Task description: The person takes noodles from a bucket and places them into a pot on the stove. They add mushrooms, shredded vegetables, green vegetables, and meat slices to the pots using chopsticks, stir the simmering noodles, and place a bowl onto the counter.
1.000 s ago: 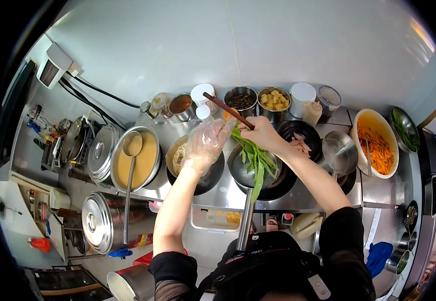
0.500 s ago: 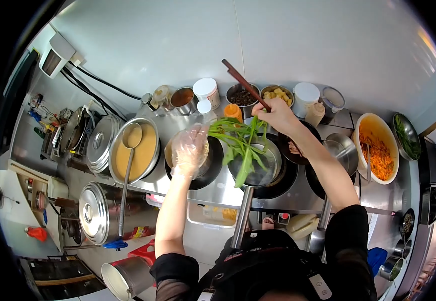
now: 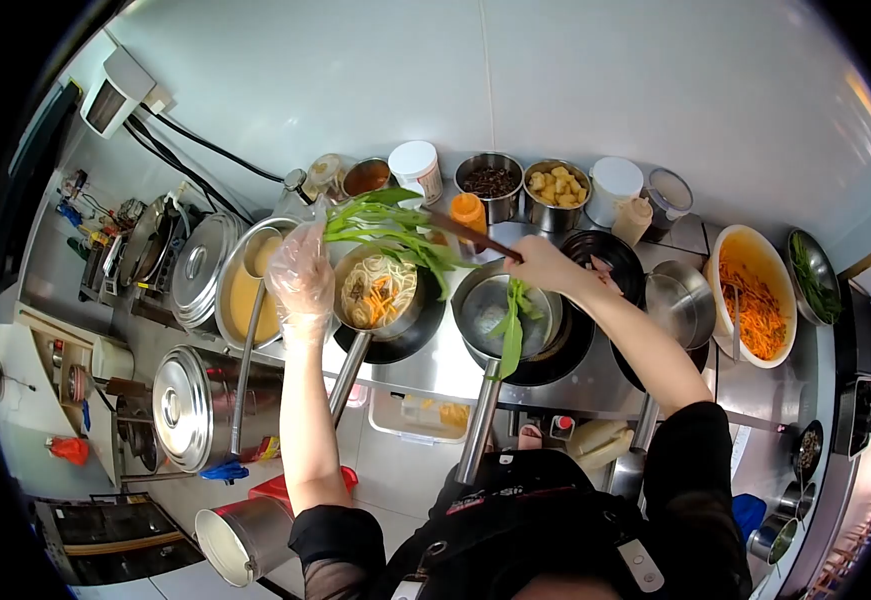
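Note:
My left hand (image 3: 301,272), in a clear plastic glove, is closed on a bunch of leafy greens (image 3: 385,222). The bunch stretches right over a saucepan of noodles (image 3: 378,290) with orange shreds in it. Dark chopsticks (image 3: 470,235) are gripped in my right hand (image 3: 540,268), their far ends pointing left against the greens. Below that hand, a few loose leaves (image 3: 511,330) hang into a second saucepan (image 3: 480,300), one reaching over its rim near the handle.
A ladle (image 3: 251,350) rests in a bowl of tan liquid (image 3: 230,300) at left. Behind the burners stand an orange bottle (image 3: 468,212), a pot of potato chunks (image 3: 555,190) and white tubs (image 3: 615,187). To the right sits a tub of shredded carrot (image 3: 755,310).
My left hand has moved left with most of the greens, uncovering the noodle saucepan. A few leaves stay at the middle saucepan. The chopsticks have swung down to point left.

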A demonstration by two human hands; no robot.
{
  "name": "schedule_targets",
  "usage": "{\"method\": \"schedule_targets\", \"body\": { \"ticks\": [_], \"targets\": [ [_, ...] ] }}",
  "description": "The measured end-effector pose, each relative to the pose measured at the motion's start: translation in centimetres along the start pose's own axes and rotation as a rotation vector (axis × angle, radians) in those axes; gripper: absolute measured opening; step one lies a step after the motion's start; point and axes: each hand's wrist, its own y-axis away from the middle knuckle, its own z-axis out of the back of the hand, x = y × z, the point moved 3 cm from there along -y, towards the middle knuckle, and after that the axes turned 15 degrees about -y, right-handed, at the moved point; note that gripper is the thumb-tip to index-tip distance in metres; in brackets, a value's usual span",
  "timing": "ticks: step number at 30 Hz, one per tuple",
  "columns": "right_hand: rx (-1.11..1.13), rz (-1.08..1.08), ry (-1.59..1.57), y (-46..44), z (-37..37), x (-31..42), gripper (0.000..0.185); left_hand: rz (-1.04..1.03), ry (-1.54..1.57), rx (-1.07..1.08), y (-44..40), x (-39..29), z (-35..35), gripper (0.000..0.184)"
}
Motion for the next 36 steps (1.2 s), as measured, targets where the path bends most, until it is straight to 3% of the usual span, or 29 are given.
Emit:
{"method": "schedule_targets", "body": {
  "ticks": [3,7,10,13,16,19,22,27,29,33,36],
  "targets": [
    [0.252,-0.194,-0.244,-0.1,-2.4,-1.8,0.024,0.023,0.021,0.055,-0.3,-0.7,0.3,0.047],
    [0.276,-0.143,-0.305,0.8,-1.1,-0.9,0.022,-0.018,-0.001,0.081,-0.1,-1.8,0.1,0.045],
    [0.153,-0.038,-0.286,1.3,1.6,-0.9,0.024,-0.019,0.045,0.09,1.0,-2.2,-1.5,0.039],
    [-0.006,-0.193,-0.322,1.6,3.3,-1.0,0.02,-0.034,0.056,0.118,1.0,-3.5,-1.8,0.039],
    [-0.21,-0.038,-0.436,2.9,4.1,3.1,0.015,-0.1,0.026,0.056,0.7,-4.9,-2.2,0.035],
    [-0.218,0.116,-0.523,3.2,3.0,6.6,0.01,-0.14,0.005,0.032,0.5,-6.6,-2.6,0.035],
    [-0.208,0.13,-0.393,2.3,1.3,7.4,0.019,-0.176,-0.014,0.097,-0.2,-8.7,-2.3,0.03],
    [-0.057,0.045,-0.368,1.3,0.0,6.3,0.02,-0.22,0.083,0.16,-0.8,-10.1,-1.7,0.03],
    [-0.032,0.062,-0.438,1.6,-0.2,6.3,0.019,-0.213,0.004,0.277,-0.6,-10.3,-1.9,0.029],
    [-0.047,0.054,-0.427,1.6,-0.7,5.6,0.017,-0.269,-0.048,0.183,-0.2,-10.9,-1.7,0.03],
    [-0.095,0.05,-0.597,1.6,-0.8,5.0,0.013,-0.22,0.008,0.215,0.8,-11.2,-1.4,0.033]
  ]
}}
